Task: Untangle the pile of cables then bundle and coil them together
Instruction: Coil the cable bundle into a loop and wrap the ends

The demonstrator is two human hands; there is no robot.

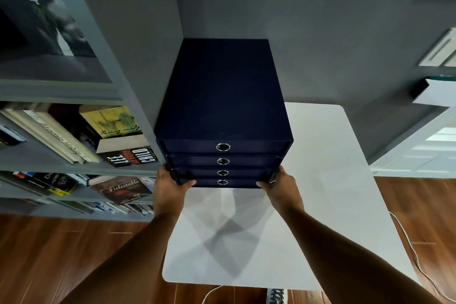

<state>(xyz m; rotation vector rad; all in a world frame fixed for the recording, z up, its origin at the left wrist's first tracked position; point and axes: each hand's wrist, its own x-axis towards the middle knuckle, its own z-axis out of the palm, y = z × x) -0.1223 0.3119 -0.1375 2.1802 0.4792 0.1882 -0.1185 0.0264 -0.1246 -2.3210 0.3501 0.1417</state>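
Cables: no pile in view; we judge it lies inside one of the drawers, or out of frame. One white cord [404, 237] trails over the floor [49, 254] at right.

Drawer unit [222, 106]: navy, four drawers with ring pulls, all closed. It stands at the far left of the tabletop [333, 180], beside the bookshelf [61, 155]. We cannot tell whether its base rests or is lifted.

Left hand [170, 186]: clamped on the unit's lower left front corner, fingers [188, 183] curled round it, thumb across the bottom drawer.

Right hand [281, 185]: likewise clamped on the lower right corner.

Step in hand, as we judge it: bringing the unit nearer to reach the cables.

Handling notes: we keep the unit level so no drawer slides open. We pull both sides evenly. We set it down well inside the tabletop edge, leaving bare surface in front for sorting. We mind the cord underfoot.
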